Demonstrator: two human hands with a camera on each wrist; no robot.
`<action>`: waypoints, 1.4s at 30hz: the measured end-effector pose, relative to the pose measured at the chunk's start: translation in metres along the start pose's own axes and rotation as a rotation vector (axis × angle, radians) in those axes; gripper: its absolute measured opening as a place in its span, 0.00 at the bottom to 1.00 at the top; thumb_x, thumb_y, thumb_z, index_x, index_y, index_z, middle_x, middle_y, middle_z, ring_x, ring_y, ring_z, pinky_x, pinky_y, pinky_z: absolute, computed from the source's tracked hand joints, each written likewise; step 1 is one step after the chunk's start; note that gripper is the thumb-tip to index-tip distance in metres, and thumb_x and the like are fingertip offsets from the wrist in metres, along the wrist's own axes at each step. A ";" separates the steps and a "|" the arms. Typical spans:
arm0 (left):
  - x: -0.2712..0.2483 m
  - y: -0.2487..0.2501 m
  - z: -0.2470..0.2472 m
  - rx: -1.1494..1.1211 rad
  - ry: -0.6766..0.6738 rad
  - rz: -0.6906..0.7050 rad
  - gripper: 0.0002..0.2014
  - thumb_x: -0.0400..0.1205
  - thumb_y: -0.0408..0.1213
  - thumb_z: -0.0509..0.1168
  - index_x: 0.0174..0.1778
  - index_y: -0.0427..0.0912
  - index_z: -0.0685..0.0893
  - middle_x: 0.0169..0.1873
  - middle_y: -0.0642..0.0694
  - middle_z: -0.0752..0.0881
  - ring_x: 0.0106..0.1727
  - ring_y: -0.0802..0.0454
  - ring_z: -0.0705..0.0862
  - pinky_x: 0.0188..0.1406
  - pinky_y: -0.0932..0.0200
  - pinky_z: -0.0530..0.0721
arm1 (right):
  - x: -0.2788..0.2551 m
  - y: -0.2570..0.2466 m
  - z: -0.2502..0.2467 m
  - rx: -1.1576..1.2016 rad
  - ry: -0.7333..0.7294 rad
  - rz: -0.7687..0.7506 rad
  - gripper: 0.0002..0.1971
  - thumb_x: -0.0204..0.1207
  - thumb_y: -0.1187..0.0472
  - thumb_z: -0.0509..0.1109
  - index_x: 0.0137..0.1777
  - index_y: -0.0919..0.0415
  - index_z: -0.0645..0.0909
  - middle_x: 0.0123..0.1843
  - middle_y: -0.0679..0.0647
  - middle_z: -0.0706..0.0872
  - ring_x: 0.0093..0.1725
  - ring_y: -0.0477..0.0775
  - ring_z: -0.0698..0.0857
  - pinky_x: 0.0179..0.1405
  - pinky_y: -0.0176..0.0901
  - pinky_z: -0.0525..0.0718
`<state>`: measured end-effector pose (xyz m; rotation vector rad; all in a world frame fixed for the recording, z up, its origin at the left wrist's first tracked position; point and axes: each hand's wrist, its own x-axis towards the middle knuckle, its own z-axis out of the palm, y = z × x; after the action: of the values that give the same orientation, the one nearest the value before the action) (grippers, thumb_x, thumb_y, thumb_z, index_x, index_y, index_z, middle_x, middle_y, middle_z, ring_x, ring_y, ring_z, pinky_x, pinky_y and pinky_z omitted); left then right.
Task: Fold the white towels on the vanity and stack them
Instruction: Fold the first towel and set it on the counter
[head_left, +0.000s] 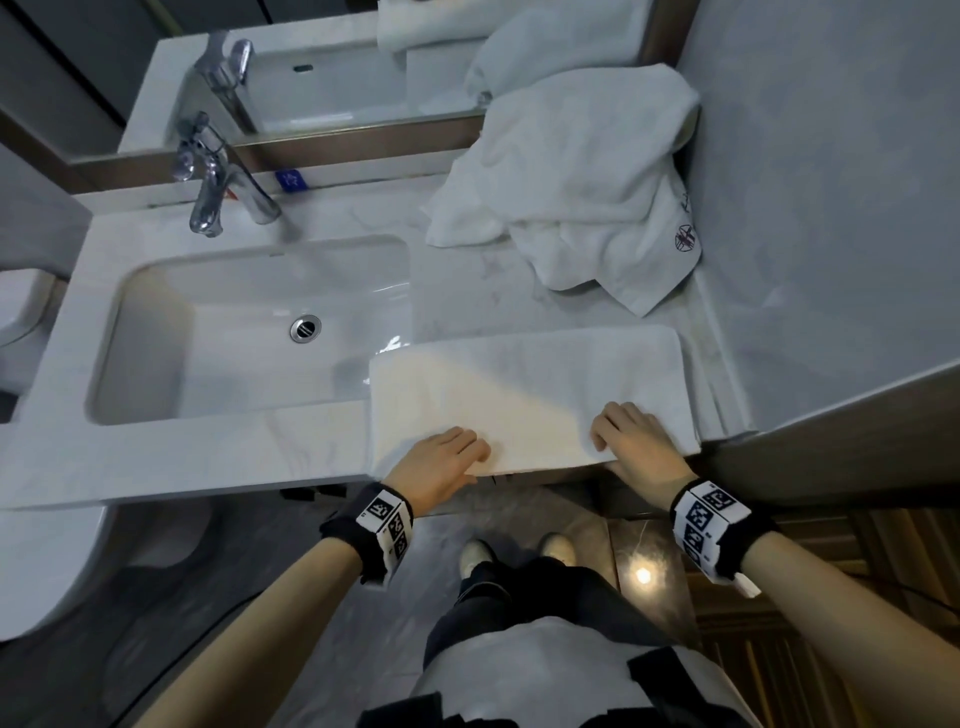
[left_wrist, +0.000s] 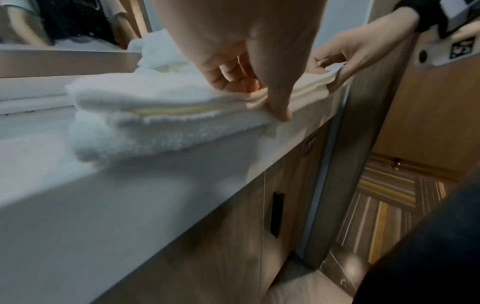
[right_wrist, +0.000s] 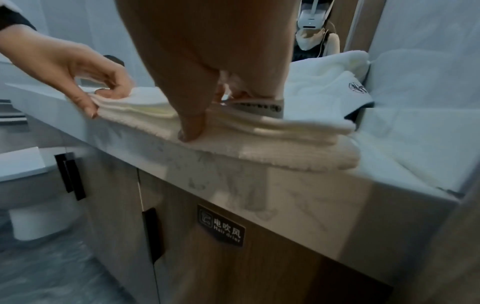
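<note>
A folded white towel (head_left: 524, 384) lies along the vanity's front edge, right of the sink, its left end over the basin rim. It shows several layers (left_wrist: 145, 115) (right_wrist: 272, 131). My left hand (head_left: 447, 457) pinches the near edge of the top layers, thumb under and fingers on top (left_wrist: 249, 90). My right hand (head_left: 631, 441) pinches the same near edge further right, thumb at the front (right_wrist: 192, 127). A loose heap of white towels (head_left: 576, 176) with a round embroidered logo sits at the back right corner against the mirror.
The sink (head_left: 249, 332) and chrome tap (head_left: 218, 182) take up the vanity's left half. A grey wall (head_left: 831, 208) bounds the counter on the right. A toilet (head_left: 47, 561) stands at the lower left. Cabinet doors (right_wrist: 182, 236) with dark handles run below the counter.
</note>
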<state>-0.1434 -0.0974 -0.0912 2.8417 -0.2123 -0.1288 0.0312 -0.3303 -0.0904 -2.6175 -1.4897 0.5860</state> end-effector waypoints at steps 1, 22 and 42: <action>0.000 0.000 0.002 -0.003 0.001 -0.024 0.17 0.62 0.35 0.81 0.42 0.41 0.83 0.39 0.48 0.86 0.38 0.48 0.86 0.31 0.63 0.84 | -0.001 0.000 0.002 0.012 0.009 0.007 0.14 0.66 0.67 0.72 0.49 0.58 0.74 0.54 0.53 0.76 0.55 0.57 0.74 0.48 0.45 0.68; 0.088 -0.024 -0.017 -0.045 0.064 -0.475 0.25 0.88 0.46 0.48 0.82 0.55 0.51 0.84 0.52 0.49 0.85 0.44 0.42 0.82 0.39 0.44 | 0.085 -0.020 -0.034 0.138 0.126 0.119 0.27 0.84 0.52 0.55 0.82 0.55 0.57 0.86 0.52 0.50 0.85 0.56 0.47 0.83 0.56 0.51; 0.026 -0.092 -0.013 -0.483 0.022 -1.059 0.35 0.82 0.62 0.52 0.83 0.54 0.50 0.82 0.41 0.60 0.80 0.39 0.64 0.80 0.41 0.60 | 0.045 0.040 -0.004 0.138 0.187 0.462 0.30 0.84 0.42 0.49 0.83 0.45 0.46 0.86 0.47 0.39 0.85 0.55 0.42 0.81 0.66 0.50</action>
<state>-0.1040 -0.0113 -0.1074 2.1722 1.1626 -0.3038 0.0856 -0.3129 -0.1099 -2.8168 -0.7651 0.4358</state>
